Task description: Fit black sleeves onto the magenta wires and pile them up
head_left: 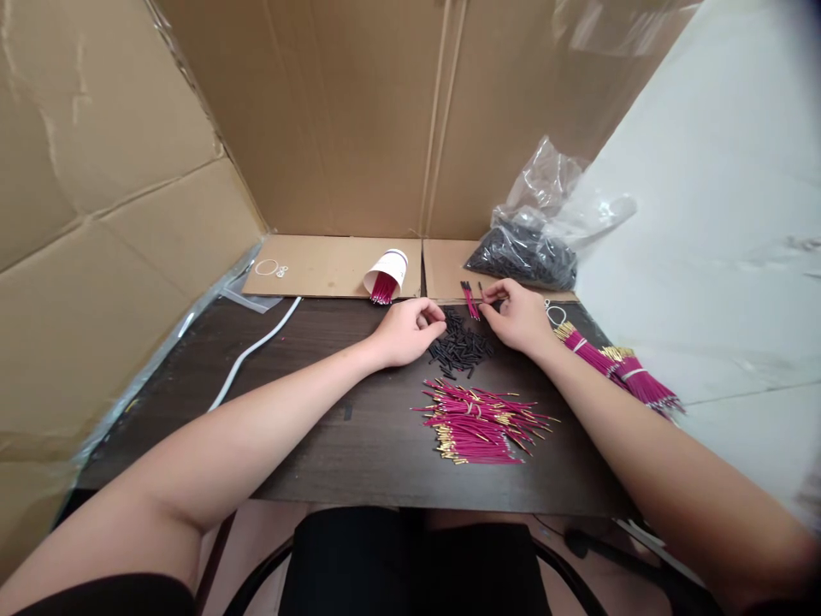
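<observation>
My left hand (410, 332) is curled with thumb and fingertips together at the left edge of a pile of short black sleeves (463, 346). Whatever its fingertips pinch, if anything, is too small to make out. My right hand (516, 316) pinches a thin wire whose black-sleeved end (481, 287) sticks out past the fingertips. Just left of it lies a small row of magenta wires with black ends (469, 299). Nearer to me, a heap of magenta wires with gold tips (478, 423) is spread out, some of them held by a pale band.
A tipped white cup (386, 272) holds magenta wires on the cardboard strip (321, 265). A clear bag of black sleeves (526, 252) rests at the back right. Banded wire bundles (632, 372) lie at right. A white cable (253, 346) crosses the left side; cardboard walls enclose the back and left.
</observation>
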Demonstrator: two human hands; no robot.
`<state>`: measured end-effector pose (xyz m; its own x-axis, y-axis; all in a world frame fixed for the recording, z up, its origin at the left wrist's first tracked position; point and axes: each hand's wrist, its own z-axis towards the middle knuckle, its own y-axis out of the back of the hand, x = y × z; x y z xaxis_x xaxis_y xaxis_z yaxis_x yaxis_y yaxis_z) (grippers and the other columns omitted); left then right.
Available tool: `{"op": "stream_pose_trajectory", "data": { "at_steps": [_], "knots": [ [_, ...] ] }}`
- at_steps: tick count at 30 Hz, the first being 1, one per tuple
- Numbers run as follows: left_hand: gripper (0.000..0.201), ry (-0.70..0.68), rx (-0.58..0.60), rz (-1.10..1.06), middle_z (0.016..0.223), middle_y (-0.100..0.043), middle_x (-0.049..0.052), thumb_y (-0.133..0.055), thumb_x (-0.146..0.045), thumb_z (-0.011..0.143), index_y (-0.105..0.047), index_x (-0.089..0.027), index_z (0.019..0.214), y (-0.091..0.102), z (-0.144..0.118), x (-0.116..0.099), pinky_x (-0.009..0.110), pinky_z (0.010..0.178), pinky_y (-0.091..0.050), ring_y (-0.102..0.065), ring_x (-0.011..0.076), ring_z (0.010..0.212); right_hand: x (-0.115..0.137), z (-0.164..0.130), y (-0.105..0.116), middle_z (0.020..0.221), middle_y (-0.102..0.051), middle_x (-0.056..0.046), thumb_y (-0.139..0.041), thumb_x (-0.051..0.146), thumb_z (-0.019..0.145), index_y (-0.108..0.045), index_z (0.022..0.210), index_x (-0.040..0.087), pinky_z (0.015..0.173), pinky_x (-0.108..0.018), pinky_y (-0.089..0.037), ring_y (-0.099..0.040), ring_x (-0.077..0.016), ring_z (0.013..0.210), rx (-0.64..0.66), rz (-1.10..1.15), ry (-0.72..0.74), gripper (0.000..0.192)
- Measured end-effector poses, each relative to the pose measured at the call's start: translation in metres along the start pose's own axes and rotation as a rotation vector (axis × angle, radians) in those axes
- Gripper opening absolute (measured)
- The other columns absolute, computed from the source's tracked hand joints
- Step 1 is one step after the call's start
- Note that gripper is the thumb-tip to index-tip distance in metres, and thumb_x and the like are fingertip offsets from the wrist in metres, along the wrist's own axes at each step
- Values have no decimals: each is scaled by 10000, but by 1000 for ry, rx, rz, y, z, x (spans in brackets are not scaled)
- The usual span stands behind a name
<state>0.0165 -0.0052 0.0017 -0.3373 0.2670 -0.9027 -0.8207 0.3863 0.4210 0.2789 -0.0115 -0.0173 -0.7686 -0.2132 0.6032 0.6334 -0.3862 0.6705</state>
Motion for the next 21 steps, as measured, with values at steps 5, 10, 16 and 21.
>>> {"op": "stream_pose_trajectory", "data": {
  "at_steps": [5,10,16,21],
  "knots": [
    [88,-15,-1,7,778,-663,11,-772,-176,954,-747,-132,1027,-1,1,3,290,680,-452,-543,124,671,4,-1,2,917,-793,-96,-717,317,855,-730,1017,187,818,-403,-539,-662,-231,725,42,3,6,208],
    [93,-22,0,14,774,-660,10,-773,-173,944,-748,-133,1025,0,1,5,291,681,-454,-544,125,669,8,-2,3,787,-727,-56,-695,373,893,-753,1013,180,751,-378,-494,-584,-196,621,65,17,-20,234],
    [97,-25,5,19,766,-659,8,-769,-178,938,-741,-137,1021,-1,1,5,292,675,-456,-537,124,653,12,-2,4,737,-693,-40,-671,364,908,-764,1028,175,748,-379,-480,-576,-198,616,84,26,-28,242],
    [90,-70,-11,38,772,-665,10,-751,-182,938,-739,-146,1019,0,1,6,293,677,-456,-549,131,664,13,-3,5,688,-661,-21,-675,355,900,-763,1027,182,744,-384,-479,-580,-206,609,94,31,-30,232]
  ]
}}
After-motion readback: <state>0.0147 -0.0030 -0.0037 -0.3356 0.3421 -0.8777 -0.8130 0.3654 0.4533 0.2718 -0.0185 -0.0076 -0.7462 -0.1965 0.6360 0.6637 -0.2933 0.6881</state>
